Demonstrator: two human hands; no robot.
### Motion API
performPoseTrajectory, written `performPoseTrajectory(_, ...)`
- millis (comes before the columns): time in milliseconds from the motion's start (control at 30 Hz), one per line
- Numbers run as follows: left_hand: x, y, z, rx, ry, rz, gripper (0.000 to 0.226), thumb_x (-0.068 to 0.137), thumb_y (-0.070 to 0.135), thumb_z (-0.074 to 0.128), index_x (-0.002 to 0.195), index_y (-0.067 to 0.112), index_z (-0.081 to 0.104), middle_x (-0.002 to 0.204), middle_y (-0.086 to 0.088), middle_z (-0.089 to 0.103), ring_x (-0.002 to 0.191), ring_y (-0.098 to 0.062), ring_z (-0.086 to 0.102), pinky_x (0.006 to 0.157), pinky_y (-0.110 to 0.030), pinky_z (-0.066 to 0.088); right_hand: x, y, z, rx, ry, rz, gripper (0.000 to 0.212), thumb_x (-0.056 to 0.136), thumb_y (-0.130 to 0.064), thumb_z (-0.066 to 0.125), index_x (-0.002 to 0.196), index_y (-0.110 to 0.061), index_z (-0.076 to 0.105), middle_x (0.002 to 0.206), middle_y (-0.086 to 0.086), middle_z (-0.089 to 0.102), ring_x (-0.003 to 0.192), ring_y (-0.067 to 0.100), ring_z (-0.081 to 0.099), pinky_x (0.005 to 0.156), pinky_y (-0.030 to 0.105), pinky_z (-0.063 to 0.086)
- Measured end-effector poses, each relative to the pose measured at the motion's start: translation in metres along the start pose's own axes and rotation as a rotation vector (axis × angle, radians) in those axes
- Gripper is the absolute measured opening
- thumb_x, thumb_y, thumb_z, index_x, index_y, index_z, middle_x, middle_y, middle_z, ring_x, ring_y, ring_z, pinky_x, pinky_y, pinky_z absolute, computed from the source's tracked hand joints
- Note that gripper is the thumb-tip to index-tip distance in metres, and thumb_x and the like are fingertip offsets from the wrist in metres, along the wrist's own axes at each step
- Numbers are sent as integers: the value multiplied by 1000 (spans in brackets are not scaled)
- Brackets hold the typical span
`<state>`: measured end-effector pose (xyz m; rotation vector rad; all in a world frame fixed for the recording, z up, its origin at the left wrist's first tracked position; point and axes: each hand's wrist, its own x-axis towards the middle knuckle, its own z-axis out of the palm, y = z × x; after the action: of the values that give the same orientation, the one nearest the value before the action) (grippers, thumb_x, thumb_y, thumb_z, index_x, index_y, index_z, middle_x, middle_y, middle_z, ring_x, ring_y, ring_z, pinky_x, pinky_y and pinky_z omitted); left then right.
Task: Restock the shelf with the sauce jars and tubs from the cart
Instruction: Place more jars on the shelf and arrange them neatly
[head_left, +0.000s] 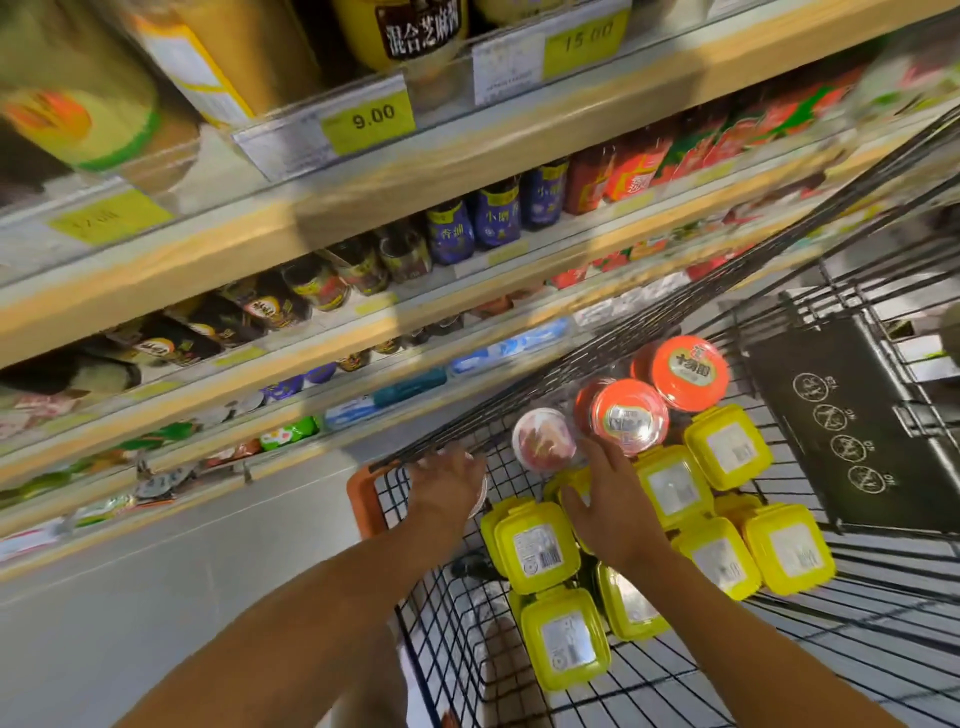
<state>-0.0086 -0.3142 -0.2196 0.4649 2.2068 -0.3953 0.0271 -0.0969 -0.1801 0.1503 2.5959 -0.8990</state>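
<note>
Inside the cart (810, 670): tubs (537, 548) crowd near end & mid, jars (628, 418) just behind them twd far end. Shelf (363, 171), several tiers, runs along cart's left side, v. close.

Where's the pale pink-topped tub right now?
Head view: the pale pink-topped tub sits in the cart by its shelf-side wire wall, between the left hand and right hand, just left of the nearer orange-lidded jar.
</note>
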Motion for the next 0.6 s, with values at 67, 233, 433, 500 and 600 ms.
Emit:
performPoseTrajectory(67,-17,-6,-6,-55,21,24,96,85,19,73,158,18,11,155,-25,21,134,-50,37,102,-62,43,6,-7,-3,0,-13,-1,62,84,-18,65,141,-7,44,138,15,47,124,34,47,100,44,46)
performPoseTrajectory(233,-71,-24,-37,-356,99,83,107,74,35,83,154,24,12,150,-14,25,133,-37,42,94,-49,55,23,-26,-6,-10,-74,90,57,80,-20,64,133,-1,50,128,21,53,114,40,53,88,45,49)
performPoseTrajectory(433,-133,-55,-64,-608,291,103,124,63,57,82,157,27,6,149,-1,33,135,-25,40,106,-37,43,40,-32,4,-23,-172,201,64,83,-29,69,136,-3,46,131,17,51,116,36,54,93,42,49)
performPoseTrajectory(500,-148,-63,-70,-706,349,90,121,61,59,83,155,28,13,146,5,33,131,-20,42,101,-28,44,46,-36,7,-50,-219,244,68,86,-29,67,142,-3,39,138,17,45,120,37,52,95,42,46)
performPoseTrajectory(600,-163,-71,-78,-913,411,105,115,60,58,87,150,38,19,141,14,27,124,-8,42,89,-13,46,57,-37,18,-81,-272,292,66,90,-27,64,143,-1,34,139,18,40,122,37,50,95,39,45)
